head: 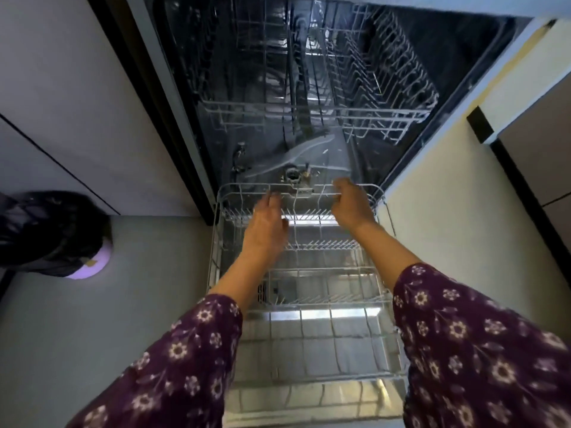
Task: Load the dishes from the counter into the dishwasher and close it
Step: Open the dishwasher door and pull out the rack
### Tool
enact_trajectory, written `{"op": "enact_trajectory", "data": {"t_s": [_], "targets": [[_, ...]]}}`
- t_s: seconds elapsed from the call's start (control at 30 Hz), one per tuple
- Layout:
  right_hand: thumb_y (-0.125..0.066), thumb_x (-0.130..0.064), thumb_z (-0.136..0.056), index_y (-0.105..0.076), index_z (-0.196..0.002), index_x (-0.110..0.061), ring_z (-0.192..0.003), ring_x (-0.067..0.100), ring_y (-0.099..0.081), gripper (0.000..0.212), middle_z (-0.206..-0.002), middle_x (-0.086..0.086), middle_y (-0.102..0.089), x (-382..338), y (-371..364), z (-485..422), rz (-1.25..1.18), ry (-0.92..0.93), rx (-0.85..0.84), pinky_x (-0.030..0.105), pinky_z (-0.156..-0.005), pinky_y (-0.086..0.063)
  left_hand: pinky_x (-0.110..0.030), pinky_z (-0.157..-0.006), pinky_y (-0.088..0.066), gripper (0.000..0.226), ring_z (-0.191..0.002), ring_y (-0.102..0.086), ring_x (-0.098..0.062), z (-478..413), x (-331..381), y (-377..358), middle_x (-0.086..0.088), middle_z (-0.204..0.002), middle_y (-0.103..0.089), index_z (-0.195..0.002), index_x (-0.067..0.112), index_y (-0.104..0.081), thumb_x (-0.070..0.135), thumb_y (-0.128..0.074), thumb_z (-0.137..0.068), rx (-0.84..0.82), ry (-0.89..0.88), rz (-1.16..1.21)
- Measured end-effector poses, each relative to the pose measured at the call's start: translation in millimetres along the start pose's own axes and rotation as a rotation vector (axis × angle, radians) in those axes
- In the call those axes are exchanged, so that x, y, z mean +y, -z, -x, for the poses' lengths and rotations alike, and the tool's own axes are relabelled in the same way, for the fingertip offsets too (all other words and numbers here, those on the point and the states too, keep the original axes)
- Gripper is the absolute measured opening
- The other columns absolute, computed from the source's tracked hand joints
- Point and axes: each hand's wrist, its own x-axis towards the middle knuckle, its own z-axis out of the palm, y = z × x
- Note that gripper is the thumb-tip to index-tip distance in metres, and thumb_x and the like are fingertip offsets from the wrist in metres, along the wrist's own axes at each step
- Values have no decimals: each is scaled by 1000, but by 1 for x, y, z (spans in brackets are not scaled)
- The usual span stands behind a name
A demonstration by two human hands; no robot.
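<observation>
The dishwasher (191, 97) stands open below me, its door (309, 403) folded down flat. The white wire lower rack (312, 316) is pulled out over the door and holds no dishes. My right hand (352, 205) curls its fingers over the rack's far rim. My left hand (265, 227) reaches into the far part of the rack beside it, fingers bent near the rim; a firm hold is not plain. The upper rack (364, 112) sits inside the dark tub, also bare. No dishes are in view.
A spray arm (309, 149) lies on the tub floor. Grey cabinet fronts (77, 103) are to the left, a cream cabinet side (448, 211) to the right. A bin with a dark bag (52, 233) stands on the grey floor (108, 319) at the left.
</observation>
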Motion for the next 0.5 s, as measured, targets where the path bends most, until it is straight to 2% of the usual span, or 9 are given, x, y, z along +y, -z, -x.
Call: {"op": "enact_trajectory", "data": {"t_s": [0.07,0.17,0.23,0.3,0.33,0.4,0.5], "targets": [[-46,14,-81,-45,-129,-1,-115,35,-50,50,-125,22,-51,-15,9,-24,96,212,150,37,-94,-41,-37,-117,-19,66,-144,-16,-30,-37,3,16,-17,-156,-15,-149,5,-14,2,-48,-93,139,-102,-117],[-49,15,-80,-37,-138,-1,-127,34,-40,61,-139,21,-40,-35,23,-68,187,398,415,38,-104,-38,-37,-118,-15,73,-145,-13,-30,-93,7,41,-17,-156,-14,-149,2,-15,-5,-53,-87,335,-232,-224],[-49,14,-81,-33,-142,-1,-138,35,-28,64,-148,21,-30,-42,27,-96,271,415,449,41,-113,-29,-38,-119,-12,73,-145,-9,-29,-119,15,57,-16,-157,-10,-149,3,-10,-1,-51,-90,339,-260,-284],[-52,14,-78,-34,-142,-1,-141,35,-22,68,-149,21,-30,-44,28,-121,392,422,398,46,-116,-20,-39,-119,-6,70,-146,-4,-27,-140,23,71,-14,-158,-5,-150,4,-5,7,-46,-94,273,-238,-358],[-56,14,-75,-40,-137,0,-138,35,-28,66,-144,22,-37,-45,29,-128,448,424,361,48,-116,-20,-40,-119,-3,68,-146,-3,-26,-147,27,77,-13,-158,-5,-150,5,-4,12,-43,-95,229,-221,-403],[-60,13,-71,-54,-122,1,-121,37,-49,53,-122,24,-57,-49,30,-134,490,429,340,49,-110,-30,-42,-119,0,66,-145,-10,-26,-156,30,83,-14,-156,-17,-151,6,-10,21,-42,-95,142,-187,-469],[-54,11,-76,-61,-109,-1,-97,37,-60,37,-102,21,-66,-55,36,-130,426,404,364,41,-92,-45,-40,-119,-4,54,-137,-30,-27,-158,31,85,-14,-143,-42,-143,8,-32,16,-46,-92,151,-184,-454]]}}
